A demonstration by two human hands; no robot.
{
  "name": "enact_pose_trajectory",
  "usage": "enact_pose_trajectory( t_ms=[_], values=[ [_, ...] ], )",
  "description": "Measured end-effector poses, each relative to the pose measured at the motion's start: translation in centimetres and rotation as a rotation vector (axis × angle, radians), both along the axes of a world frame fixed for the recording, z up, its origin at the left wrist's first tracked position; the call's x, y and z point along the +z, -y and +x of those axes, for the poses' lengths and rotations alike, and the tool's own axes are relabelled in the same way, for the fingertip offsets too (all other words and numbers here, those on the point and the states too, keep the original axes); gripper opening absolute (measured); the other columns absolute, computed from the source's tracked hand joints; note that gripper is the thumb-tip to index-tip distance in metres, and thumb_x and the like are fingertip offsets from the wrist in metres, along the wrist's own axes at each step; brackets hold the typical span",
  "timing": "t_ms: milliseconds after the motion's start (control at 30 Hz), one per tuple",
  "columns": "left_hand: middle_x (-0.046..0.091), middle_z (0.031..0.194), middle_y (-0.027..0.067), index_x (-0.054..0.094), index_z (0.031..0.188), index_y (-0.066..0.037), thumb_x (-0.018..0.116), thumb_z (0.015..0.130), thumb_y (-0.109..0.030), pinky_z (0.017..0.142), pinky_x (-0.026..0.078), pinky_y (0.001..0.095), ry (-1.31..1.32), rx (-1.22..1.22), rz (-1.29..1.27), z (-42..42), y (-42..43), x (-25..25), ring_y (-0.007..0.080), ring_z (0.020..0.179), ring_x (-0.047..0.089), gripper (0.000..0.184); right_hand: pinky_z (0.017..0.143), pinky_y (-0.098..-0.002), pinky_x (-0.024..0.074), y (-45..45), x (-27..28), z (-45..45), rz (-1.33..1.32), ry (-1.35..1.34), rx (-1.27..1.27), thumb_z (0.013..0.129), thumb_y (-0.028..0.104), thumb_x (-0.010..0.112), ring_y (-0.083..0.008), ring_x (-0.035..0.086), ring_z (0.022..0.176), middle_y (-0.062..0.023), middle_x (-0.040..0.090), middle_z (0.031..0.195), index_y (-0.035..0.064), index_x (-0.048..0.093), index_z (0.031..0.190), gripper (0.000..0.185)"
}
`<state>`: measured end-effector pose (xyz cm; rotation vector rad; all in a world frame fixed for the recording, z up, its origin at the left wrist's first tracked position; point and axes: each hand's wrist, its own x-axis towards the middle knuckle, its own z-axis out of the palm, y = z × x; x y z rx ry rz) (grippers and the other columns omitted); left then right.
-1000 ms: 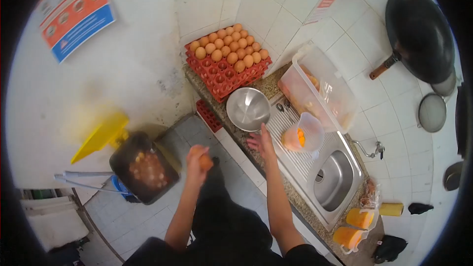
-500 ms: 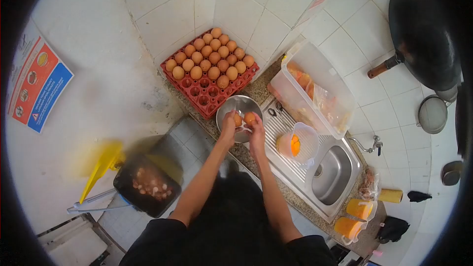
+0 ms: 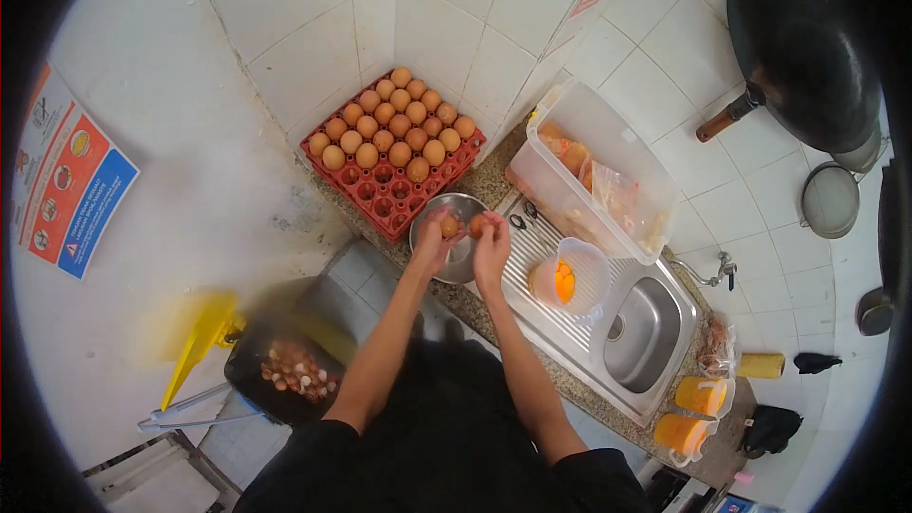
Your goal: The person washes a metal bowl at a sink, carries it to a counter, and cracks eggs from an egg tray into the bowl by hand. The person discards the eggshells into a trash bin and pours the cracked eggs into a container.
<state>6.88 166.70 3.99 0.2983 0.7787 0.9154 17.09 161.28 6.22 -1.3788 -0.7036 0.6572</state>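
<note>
My left hand (image 3: 433, 247) has its fingers closed around a brown egg (image 3: 449, 225). My right hand (image 3: 491, 251) pinches a second brown egg piece (image 3: 477, 226) close beside it. Whether these are whole eggs or shell halves I cannot tell. Both are held over a steel bowl (image 3: 459, 266), whose inside is partly hidden by my hands. Against the bowl's far left side stands a red egg tray (image 3: 388, 220) with many brown eggs (image 3: 383, 140) and several bare cups at its near end. To the right, a translucent plastic jug (image 3: 593, 287) contains orange yolks (image 3: 564, 281).
A steel sink (image 3: 641, 337) with a ribbed drainboard lies to the right, behind it a large plastic bin (image 3: 608, 180) of bagged food. Two jugs of orange liquid (image 3: 701, 396) stand farther right. Below left is a black bin (image 3: 255, 375) of eggshells. A wok (image 3: 803, 47) hangs on the wall.
The view has shifted slightly. My hands stay over the bowl; the two brown pieces have moved a little apart and my right hand has turned more over its piece.
</note>
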Motion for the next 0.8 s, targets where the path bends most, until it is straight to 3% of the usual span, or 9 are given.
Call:
enact_pose_trajectory(
  t_ms=[33, 133, 200, 367, 567, 667, 800],
  values=[
    [0.06, 0.115, 0.0089, 0.049, 0.127, -0.008, 0.053, 0.101, -0.026, 0.084, 0.055, 0.0346, -0.009, 0.011, 0.009, 0.0, 0.3, 0.2, 0.0209, 0.1, 0.063, 0.032, 0.07, -0.0352, 0.0536, -0.7, -4.8, 1.9, 0.033, -0.116, 0.046, 0.101, 0.021, 0.045, -0.0205, 0.063, 0.079, -0.0112, 0.063, 0.091, 0.0053, 0.057, 0.113, 0.023],
    [0.06, 0.114, 0.0077, 0.052, 0.125, -0.008, 0.055, 0.101, -0.024, 0.083, 0.053, 0.031, -0.081, 0.023, 0.123, 0.4, 0.4, 0.5, 0.0181, 0.098, 0.063, 0.03, 0.064, -0.0312, 0.0508, 0.2, 0.7, 2.4, -0.46, -0.63, 0.346, 0.102, 0.025, 0.044, -0.0164, 0.06, 0.07, -0.0095, 0.064, 0.09, 0.0063, 0.053, 0.117, 0.025],
    [0.06, 0.114, 0.0068, 0.054, 0.124, -0.008, 0.056, 0.101, -0.025, 0.082, 0.052, 0.0288, -0.186, 0.013, 0.29, 0.8, 0.7, 0.2, 0.0161, 0.097, 0.062, 0.029, 0.057, -0.0266, 0.0472, 0.1, 2.3, 1.6, -0.493, -0.492, 0.409, 0.101, 0.024, 0.05, -0.0146, 0.058, 0.064, -0.0092, 0.065, 0.092, 0.0071, 0.048, 0.125, 0.029],
    [0.059, 0.123, 0.0034, 0.056, 0.126, -0.01, 0.057, 0.102, -0.027, 0.089, 0.051, 0.0311, -0.302, -0.178, 0.363, -0.6, 0.3, 1.3, 0.0152, 0.109, 0.059, 0.029, 0.053, -0.024, 0.046, -0.4, 2.1, 2.6, -0.43, -0.398, 0.531, 0.1, 0.023, 0.057, -0.0131, 0.059, 0.063, -0.0086, 0.066, 0.094, 0.0084, 0.046, 0.137, 0.041],
    [0.061, 0.124, 0.0026, 0.056, 0.134, -0.012, 0.059, 0.101, -0.029, 0.088, 0.051, 0.0307, -0.431, -0.384, 0.5, -2.1, -0.4, 3.5, 0.0154, 0.11, 0.059, 0.037, 0.048, -0.0221, 0.0466, -1.4, 1.6, 4.4, -0.368, -0.365, 0.673, 0.098, 0.02, 0.057, -0.0094, 0.061, 0.061, -0.0075, 0.07, 0.097, 0.0084, 0.052, 0.137, 0.041],
    [0.062, 0.127, 0.008, 0.055, 0.138, -0.011, 0.058, 0.101, -0.027, 0.087, 0.051, 0.0303, -0.588, -0.52, 0.759, -2.8, -1.2, 3.9, 0.0178, 0.112, 0.06, 0.04, 0.05, -0.0223, 0.0487, -1.8, 0.6, 4.8, -0.416, -0.134, 0.615, 0.095, 0.02, 0.059, -0.01, 0.063, 0.066, -0.0067, 0.07, 0.097, 0.0053, 0.055, 0.134, 0.042],
    [0.065, 0.117, 0.0207, 0.055, 0.136, -0.005, 0.06, 0.095, -0.009, 0.09, 0.052, 0.0393, -0.806, -0.509, 1.105, -2.1, -1.3, 3.4, 0.0305, 0.107, 0.064, 0.041, 0.064, -0.0344, 0.0549, -1.8, -1.0, 4.1, -0.372, 0.243, 0.456, 0.091, 0.017, 0.061, -0.0262, 0.07, 0.078, -0.014, 0.072, 0.099, 0.0025, 0.057, 0.127, 0.039]
  ],
)
